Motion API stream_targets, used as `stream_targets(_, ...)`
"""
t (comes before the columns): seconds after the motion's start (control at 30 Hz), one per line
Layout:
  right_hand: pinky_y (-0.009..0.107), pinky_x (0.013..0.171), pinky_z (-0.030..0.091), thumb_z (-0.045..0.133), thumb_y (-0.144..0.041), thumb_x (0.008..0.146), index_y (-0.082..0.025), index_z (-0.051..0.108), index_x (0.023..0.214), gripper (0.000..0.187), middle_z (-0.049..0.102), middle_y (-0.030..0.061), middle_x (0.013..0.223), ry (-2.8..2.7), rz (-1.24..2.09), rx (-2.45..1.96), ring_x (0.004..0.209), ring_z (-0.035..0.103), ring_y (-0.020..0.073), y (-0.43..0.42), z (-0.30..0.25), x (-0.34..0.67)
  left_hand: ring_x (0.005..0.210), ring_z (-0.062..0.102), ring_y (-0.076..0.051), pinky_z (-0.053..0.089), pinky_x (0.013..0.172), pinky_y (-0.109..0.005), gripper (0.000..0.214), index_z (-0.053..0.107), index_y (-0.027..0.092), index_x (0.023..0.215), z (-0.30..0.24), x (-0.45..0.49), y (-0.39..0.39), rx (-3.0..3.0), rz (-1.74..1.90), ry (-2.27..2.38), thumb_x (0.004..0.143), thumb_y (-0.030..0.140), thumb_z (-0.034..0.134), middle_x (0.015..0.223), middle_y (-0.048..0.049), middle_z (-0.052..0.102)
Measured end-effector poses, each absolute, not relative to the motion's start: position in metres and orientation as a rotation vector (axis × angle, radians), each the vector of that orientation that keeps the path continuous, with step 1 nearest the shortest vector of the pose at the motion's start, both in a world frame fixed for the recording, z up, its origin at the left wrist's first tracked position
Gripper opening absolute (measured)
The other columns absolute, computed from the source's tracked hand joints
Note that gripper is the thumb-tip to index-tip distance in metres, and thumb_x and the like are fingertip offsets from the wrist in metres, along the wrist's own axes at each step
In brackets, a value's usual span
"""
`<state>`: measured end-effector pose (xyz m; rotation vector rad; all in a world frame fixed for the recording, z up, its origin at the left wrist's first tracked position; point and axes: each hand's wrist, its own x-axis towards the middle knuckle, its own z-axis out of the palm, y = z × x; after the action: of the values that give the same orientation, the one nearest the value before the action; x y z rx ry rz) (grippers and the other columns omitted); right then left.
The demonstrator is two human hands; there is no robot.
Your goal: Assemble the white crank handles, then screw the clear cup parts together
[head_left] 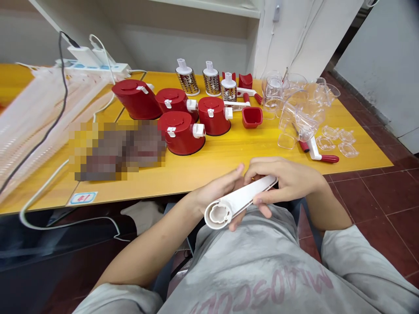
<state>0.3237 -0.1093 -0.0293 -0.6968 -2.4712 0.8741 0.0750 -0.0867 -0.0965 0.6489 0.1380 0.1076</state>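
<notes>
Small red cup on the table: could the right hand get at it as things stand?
Probably yes: nothing visible stands between the right hand and the small red cup. That hand holds the white part, though, so it would likely have to let go first.

The long white ring-ended piece [246, 195] before the glossy, smooth yellow table [229, 150] looks like satin plastic. On the table, the rounded red housings [181, 138] are shiny plastic, the perforated silver drums [189, 83] bright metal, the clear see-through parts [303, 120] slick plastic.
</notes>
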Motion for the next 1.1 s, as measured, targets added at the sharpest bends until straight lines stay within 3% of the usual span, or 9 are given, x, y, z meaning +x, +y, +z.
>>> stream_targets(0.13, 0.032, 0.088, 0.057, 0.078, -0.049, 0.107, -0.020, 0.078, 0.123, 0.033, 0.080, 0.0084, 0.112, -2.365, 0.682, -0.778, 0.100, 0.074, 0.0197, -0.111, -0.031, 0.329, 0.063, 0.083, -0.027, 0.058, 0.050, -0.025, 0.088, 0.076, 0.002, 0.123, -0.085, 0.069, -0.084, 0.592, 0.242, 0.105, 0.111, 0.084, 0.048, 0.103, -0.0260, 0.087)
stream_targets(0.27, 0.034, 0.086, 0.058, 0.082, -0.048, 0.105, -0.021, 0.082, 0.120, 0.031, 0.080, 0.0077, 0.106, -2.151, 0.396, -0.920, 0.096, 0.074, 0.0210, -0.116, -0.046, 0.337, 0.094, 0.089, -0.032, 0.061, 0.061, -0.022, 0.101, 0.073, -0.001, 0.139, -0.075, 0.066, -0.083, 0.608, 0.387, 0.104, 0.107, 0.091, 0.047, 0.120, -0.0307, 0.085)
stream_targets(0.33, 0.034, 0.084, 0.057, 0.085, -0.046, 0.103, -0.020, 0.083, 0.117, 0.029, 0.080, 0.0069, 0.104, -2.007, 0.271, -1.022, 0.094, 0.073, 0.0198, -0.121, -0.056, 0.339, 0.105, 0.087, -0.035, 0.067, 0.073, -0.027, 0.105, 0.072, 0.002, 0.141, -0.075, 0.070, -0.086, 0.703, 0.551, 0.158, 0.098, 0.097, 0.059, 0.126, -0.0303, 0.084)
stream_targets(0.43, 0.031, 0.076, 0.055, 0.086, -0.043, 0.102, -0.019, 0.084, 0.115, 0.028, 0.080, 0.0049, 0.096, -1.883, 0.211, -1.087, 0.084, 0.071, 0.0166, -0.132, -0.070, 0.335, 0.090, 0.083, -0.025, 0.067, 0.077, -0.027, 0.081, 0.077, 0.011, 0.123, -0.081, 0.082, -0.096, 0.941, 0.851, 0.337, 0.084, 0.081, 0.093, 0.107, -0.0162, 0.086)
stream_targets(0.53, 0.029, 0.072, 0.054, 0.084, -0.040, 0.104, -0.017, 0.084, 0.117, 0.026, 0.080, 0.0046, 0.093, -1.911, 0.227, -1.061, 0.079, 0.070, 0.0149, -0.144, -0.080, 0.326, 0.084, 0.076, -0.016, 0.065, 0.080, -0.026, 0.058, 0.074, 0.016, 0.117, -0.093, 0.095, -0.103, 1.094, 1.027, 0.574, 0.088, 0.059, 0.100, 0.100, -0.0051, 0.082)
stream_targets(0.7, 0.026, 0.070, 0.055, 0.080, -0.038, 0.106, -0.015, 0.086, 0.118, 0.026, 0.083, 0.0055, 0.093, -1.956, 0.379, -1.067, 0.076, 0.071, 0.0124, -0.153, -0.088, 0.321, 0.108, 0.079, -0.026, 0.067, 0.091, -0.034, 0.074, 0.072, 0.018, 0.135, -0.116, 0.104, -0.102, 1.120, 1.074, 0.630, 0.087, 0.069, 0.097, 0.131, -0.0134, 0.081)
stream_targets(0.77, 0.024, 0.067, 0.055, 0.082, -0.040, 0.105, -0.017, 0.088, 0.117, 0.026, 0.084, 0.0047, 0.093, -1.904, 0.510, -1.133, 0.072, 0.071, 0.0112, -0.152, -0.090, 0.323, 0.108, 0.079, -0.026, 0.067, 0.093, -0.035, 0.078, 0.073, 0.018, 0.137, -0.124, 0.106, -0.097, 1.130, 1.084, 0.657, 0.085, 0.071, 0.098, 0.128, -0.0135, 0.082)
stream_targets(0.93, 0.024, 0.070, 0.062, 0.082, -0.044, 0.103, -0.020, 0.089, 0.122, 0.032, 0.089, 0.0039, 0.101, -1.740, 0.937, -1.276, 0.076, 0.078, 0.0136, -0.149, -0.093, 0.328, 0.095, 0.076, -0.021, 0.066, 0.088, -0.031, 0.068, 0.077, 0.016, 0.120, -0.130, 0.111, -0.088, 1.204, 1.164, 0.683, 0.082, 0.067, 0.101, 0.111, -0.0094, 0.081)
stream_targets(1.1, 0.028, 0.080, 0.062, 0.078, -0.045, 0.106, -0.020, 0.089, 0.122, 0.031, 0.090, 0.0051, 0.109, -1.844, 0.799, -1.315, 0.086, 0.081, 0.0164, -0.147, -0.092, 0.330, 0.092, 0.073, -0.019, 0.066, 0.084, -0.028, 0.059, 0.076, 0.016, 0.111, -0.130, 0.114, -0.085, 1.263, 1.221, 0.623, 0.083, 0.061, 0.102, 0.104, -0.0070, 0.078)
